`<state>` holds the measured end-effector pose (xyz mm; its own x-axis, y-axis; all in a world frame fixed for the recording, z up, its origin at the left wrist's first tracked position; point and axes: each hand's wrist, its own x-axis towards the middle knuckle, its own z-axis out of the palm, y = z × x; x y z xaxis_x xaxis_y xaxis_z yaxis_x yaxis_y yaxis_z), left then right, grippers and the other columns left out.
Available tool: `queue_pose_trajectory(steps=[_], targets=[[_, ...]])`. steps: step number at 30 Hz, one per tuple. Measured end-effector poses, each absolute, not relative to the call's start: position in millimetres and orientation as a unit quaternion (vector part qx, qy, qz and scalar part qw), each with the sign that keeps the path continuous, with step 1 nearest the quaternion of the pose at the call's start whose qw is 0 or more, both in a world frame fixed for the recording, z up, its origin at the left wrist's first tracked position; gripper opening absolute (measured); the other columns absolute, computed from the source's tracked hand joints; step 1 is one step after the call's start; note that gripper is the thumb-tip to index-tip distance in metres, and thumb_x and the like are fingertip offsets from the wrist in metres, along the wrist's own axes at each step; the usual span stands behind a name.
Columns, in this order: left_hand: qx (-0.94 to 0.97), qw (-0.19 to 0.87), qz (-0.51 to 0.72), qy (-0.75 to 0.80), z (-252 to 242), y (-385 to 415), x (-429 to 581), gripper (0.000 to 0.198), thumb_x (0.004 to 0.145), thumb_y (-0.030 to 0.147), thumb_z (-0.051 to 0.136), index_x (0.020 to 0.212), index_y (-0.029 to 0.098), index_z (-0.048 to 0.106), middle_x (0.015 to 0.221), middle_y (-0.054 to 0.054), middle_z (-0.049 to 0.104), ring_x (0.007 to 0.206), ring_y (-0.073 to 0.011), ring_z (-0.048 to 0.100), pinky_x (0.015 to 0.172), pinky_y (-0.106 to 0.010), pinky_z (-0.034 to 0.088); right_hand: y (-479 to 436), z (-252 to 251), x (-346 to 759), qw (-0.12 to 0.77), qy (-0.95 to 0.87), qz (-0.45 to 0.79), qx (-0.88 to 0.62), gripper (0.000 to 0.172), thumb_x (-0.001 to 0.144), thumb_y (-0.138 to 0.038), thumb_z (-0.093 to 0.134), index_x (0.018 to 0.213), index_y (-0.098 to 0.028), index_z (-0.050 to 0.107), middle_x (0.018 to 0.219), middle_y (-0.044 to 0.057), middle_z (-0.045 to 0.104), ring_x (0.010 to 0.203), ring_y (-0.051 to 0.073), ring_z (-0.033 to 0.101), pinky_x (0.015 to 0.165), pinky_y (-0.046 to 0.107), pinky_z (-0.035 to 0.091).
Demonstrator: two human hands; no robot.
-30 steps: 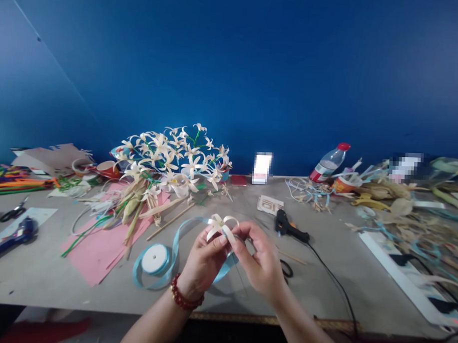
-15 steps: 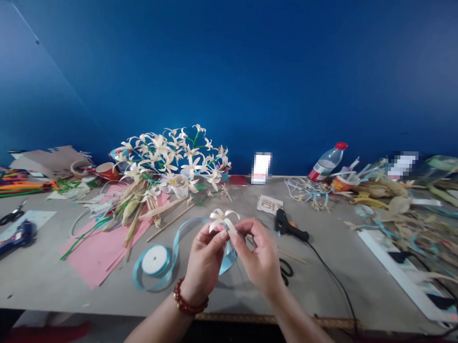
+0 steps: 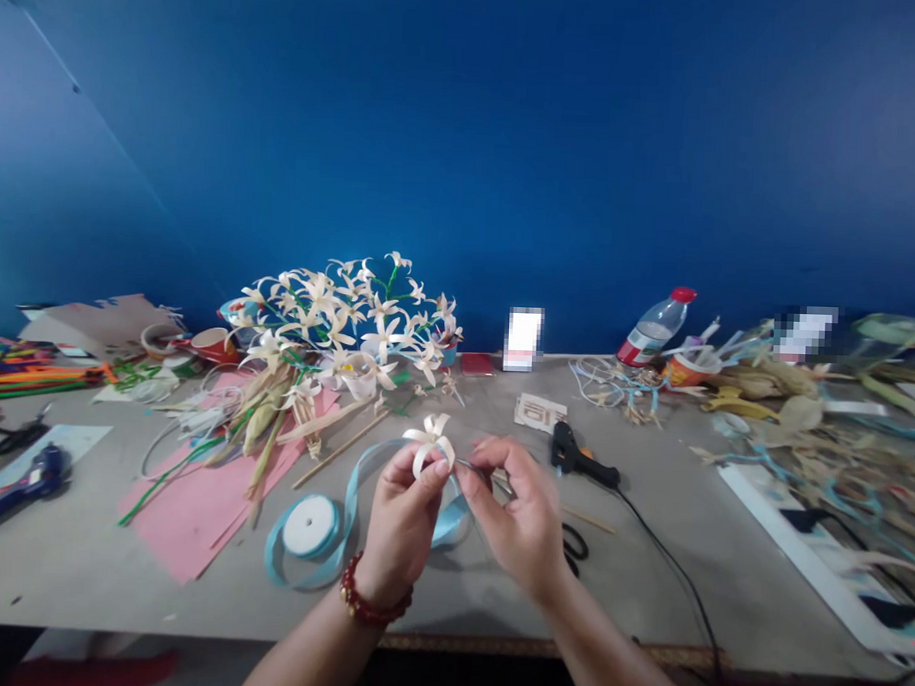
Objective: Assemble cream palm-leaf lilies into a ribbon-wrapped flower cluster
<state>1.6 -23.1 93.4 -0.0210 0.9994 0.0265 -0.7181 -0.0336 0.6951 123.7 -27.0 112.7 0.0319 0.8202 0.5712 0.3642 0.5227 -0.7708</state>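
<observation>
Flower (image 3: 433, 435), just below the frame's centre, sits pinched between thumb and fingers of the left hand (image 3: 406, 521). The right hand (image 3: 523, 515) slants in from lower right, thumb and forefinger close together; whether they pinch anything is unclear. At right, an orange cup (image 3: 686, 375) holds slim pale items (image 3: 710, 332) near a red-capped bottle (image 3: 657, 325).

Grey table (image 3: 215, 600) bearing pink paper (image 3: 181, 521), ribbon spool (image 3: 308, 528), black glue gun (image 3: 592, 468), white power strip (image 3: 792, 535)
</observation>
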Motion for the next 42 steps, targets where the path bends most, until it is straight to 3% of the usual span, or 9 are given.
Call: queue_pose_trajectory(steps=[11, 15, 20, 25, 29, 33, 38, 42], targets=[[0.257, 0.633, 0.685, 0.254, 96, -23, 3, 0.010, 0.070, 0.022, 0.083, 0.070, 0.021, 0.073, 0.074, 0.002, 0.065, 0.071, -0.0102, 0.059, 0.071, -0.020, 0.049, -19, 119, 124, 0.541, -0.586, 0.435, -0.418, 0.017, 0.083, -0.035, 0.068, 0.079, -0.019, 0.063, 0.067, -0.001, 0.059, 0.061, 0.012, 0.052, 0.057, 0.023, 0.043], [0.281, 0.625, 0.682, 0.257, 95, -24, 1, 0.011, 0.071, 0.024, 0.083, 0.068, 0.021, 0.073, 0.070, 0.002, 0.066, 0.070, -0.0110, 0.059, 0.071, -0.021, 0.049, -17, 120, 127, 0.523, -0.582, 0.479, -0.398, 0.019, 0.084, -0.037, 0.067, 0.084, -0.018, 0.067, 0.066, -0.001, 0.059, 0.058, 0.012, 0.050, 0.054, 0.023, 0.042], [0.336, 0.555, 0.708, 0.279, 88, -23, -3, 0.013, 0.070, 0.026, 0.084, 0.069, 0.022, 0.073, 0.071, 0.001, 0.067, 0.075, -0.0135, 0.060, 0.075, -0.024, 0.050, -17, 123, 128, 0.502, -0.581, 0.510, -0.389, 0.027, 0.084, -0.043, 0.069, 0.077, -0.017, 0.063, 0.058, -0.003, 0.054, 0.052, 0.010, 0.047, 0.050, 0.022, 0.038], [0.350, 0.566, 0.690, 0.285, 90, -21, -5, 0.012, 0.072, 0.025, 0.082, 0.074, 0.020, 0.072, 0.073, 0.001, 0.064, 0.069, -0.0116, 0.056, 0.069, -0.022, 0.048, -19, 123, 127, 0.494, -0.623, 0.452, -0.403, 0.024, 0.089, -0.039, 0.062, 0.077, -0.019, 0.062, 0.058, -0.003, 0.054, 0.053, 0.011, 0.047, 0.049, 0.022, 0.037], [0.352, 0.587, 0.671, 0.286, 98, -20, -7, 0.012, 0.074, 0.023, 0.081, 0.078, 0.019, 0.070, 0.072, 0.002, 0.058, 0.066, -0.0099, 0.050, 0.064, -0.020, 0.045, -21, 124, 128, 0.494, -0.683, 0.310, -0.439, 0.017, 0.090, -0.030, 0.060, 0.078, -0.019, 0.065, 0.070, 0.001, 0.062, 0.067, 0.015, 0.055, 0.062, 0.026, 0.042], [0.375, 0.571, 0.665, 0.302, 101, -21, -10, 0.009, 0.077, 0.023, 0.078, 0.080, 0.019, 0.071, 0.072, 0.001, 0.059, 0.067, -0.0110, 0.050, 0.065, -0.021, 0.043, -22, 126, 133, 0.499, -0.704, 0.278, -0.423, 0.014, 0.090, -0.027, 0.060, 0.079, -0.020, 0.066, 0.071, 0.001, 0.060, 0.069, 0.015, 0.055, 0.064, 0.026, 0.042], [0.416, 0.554, 0.655, 0.300, 102, -21, -10, 0.012, 0.080, 0.027, 0.075, 0.075, 0.018, 0.069, 0.070, 0.000, 0.059, 0.068, -0.0134, 0.050, 0.065, -0.024, 0.042, -21, 129, 134, 0.489, -0.659, 0.429, -0.377, 0.019, 0.091, -0.031, 0.057, 0.078, -0.019, 0.063, 0.065, -0.002, 0.056, 0.059, 0.012, 0.048, 0.054, 0.023, 0.036], [0.415, 0.556, 0.663, 0.281, 105, -20, -8, 0.014, 0.081, 0.026, 0.074, 0.072, 0.018, 0.067, 0.069, 0.000, 0.057, 0.067, -0.0128, 0.049, 0.063, -0.023, 0.041, -20, 129, 131, 0.488, -0.586, 0.528, -0.373, 0.028, 0.089, -0.042, 0.061, 0.073, -0.019, 0.056, 0.058, -0.006, 0.044, 0.052, 0.009, 0.036, 0.048, 0.022, 0.028]])
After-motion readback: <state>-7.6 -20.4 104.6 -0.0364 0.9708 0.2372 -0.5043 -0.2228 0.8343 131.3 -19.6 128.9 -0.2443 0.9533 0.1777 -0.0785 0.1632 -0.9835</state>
